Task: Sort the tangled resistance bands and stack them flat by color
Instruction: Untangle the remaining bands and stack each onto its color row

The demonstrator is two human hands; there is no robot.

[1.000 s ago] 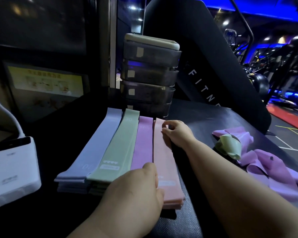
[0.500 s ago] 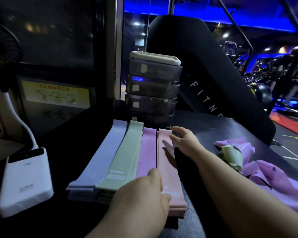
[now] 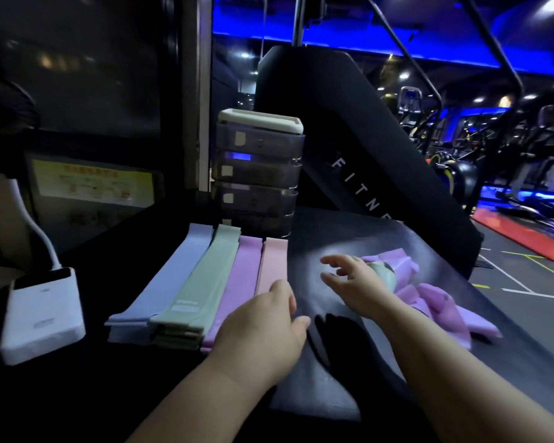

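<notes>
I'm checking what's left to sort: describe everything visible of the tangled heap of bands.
The tangled heap lies on the dark tabletop, right of the flat stacks: soft, mostly lilac-pink bands folded and twisted over one another, one pale green band bunched at its left end. The right hand, fingers spread, overlaps that end; contact unclear.

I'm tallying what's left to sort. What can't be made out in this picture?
Head view:
1. Tangled pile: right hand covers its left part; band count unclear.
2. Pink stack: left hand hides its near end.
3. Yellow sign: print blurred, unreadable.
</notes>
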